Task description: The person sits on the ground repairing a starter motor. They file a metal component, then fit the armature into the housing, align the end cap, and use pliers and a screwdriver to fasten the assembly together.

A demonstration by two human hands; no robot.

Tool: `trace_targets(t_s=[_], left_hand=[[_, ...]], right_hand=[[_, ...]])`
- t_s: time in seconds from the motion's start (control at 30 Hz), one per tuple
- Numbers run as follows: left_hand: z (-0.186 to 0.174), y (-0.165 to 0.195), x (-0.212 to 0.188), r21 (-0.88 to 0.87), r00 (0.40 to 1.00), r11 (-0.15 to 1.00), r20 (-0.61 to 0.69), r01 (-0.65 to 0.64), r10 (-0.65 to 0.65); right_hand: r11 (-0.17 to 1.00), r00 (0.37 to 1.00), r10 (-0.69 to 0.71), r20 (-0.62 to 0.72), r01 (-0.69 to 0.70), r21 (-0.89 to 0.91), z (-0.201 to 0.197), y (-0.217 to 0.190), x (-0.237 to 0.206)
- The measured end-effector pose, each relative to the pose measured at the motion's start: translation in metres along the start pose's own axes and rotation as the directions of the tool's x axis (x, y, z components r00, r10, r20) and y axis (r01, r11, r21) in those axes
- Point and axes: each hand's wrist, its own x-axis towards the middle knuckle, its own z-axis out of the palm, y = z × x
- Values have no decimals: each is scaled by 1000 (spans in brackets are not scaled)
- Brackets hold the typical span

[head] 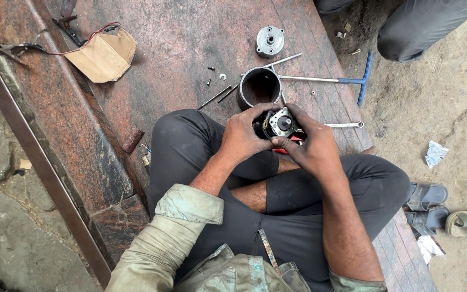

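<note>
At the centre of the frame both hands close together around a small round motor part with a silver metal face and a dark central hub [281, 123], held just above the person's crossed legs in dark trousers [201, 146]. The left hand [242, 136] wraps the part from the left with fingers curled over its top edge; the right hand [313, 145] cups it from the right and below, thumb lying along its lower rim. A bit of red [297, 139] shows between the right fingers, too hidden to identify.

Just above the hands, on the reddish-brown stone slab [179, 38], lies a dark cylindrical metal housing [259, 86] on its side, its open mouth facing the camera. Long thin metal rods [220, 96] lie beside it to the left, and a T-handled wrench with a blue grip [347, 80] extends to the right. Further up sits a round silver end cap [269, 41]. Small screws and a washer [215, 74] are scattered left of the housing. A flat silver spanner [346, 125] lies to the right of the hands.

In the upper left a piece of folded brown cardboard [104, 55] rests with a red wire [82, 39] running over it. At lower right, grey sandals [427, 205] stand on the sandy ground. Another person's grey-trousered leg [417, 24] shows at the upper right.
</note>
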Motion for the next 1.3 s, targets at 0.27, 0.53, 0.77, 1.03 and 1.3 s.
trace_targets(t_s=[0.27, 0.53, 0.77, 1.03, 1.3], left_hand=[[4, -3, -1, 45, 1000, 999, 1, -3, 3], [0, -3, -1, 23, 994, 994, -5, 105, -105], [1, -9, 0, -143, 986, 975, 30, 168, -166], [-11, -36, 11, -404, 977, 901, 196, 160, -86], [21, -63, 6, -650, 913, 669, 97, 360, -397]], right_hand=[[996, 997, -17, 72, 23, -88, -12, -20, 2], [974, 998, 47, 38, -37, -224, -4, -29, 0], [967, 994, 108, -2, -106, -231, -1, -21, -4], [1000, 1000, -4, -6, 4, -3, 1, -15, -4], [997, 997, 73, -6, -73, -7, 7, -18, -3]])
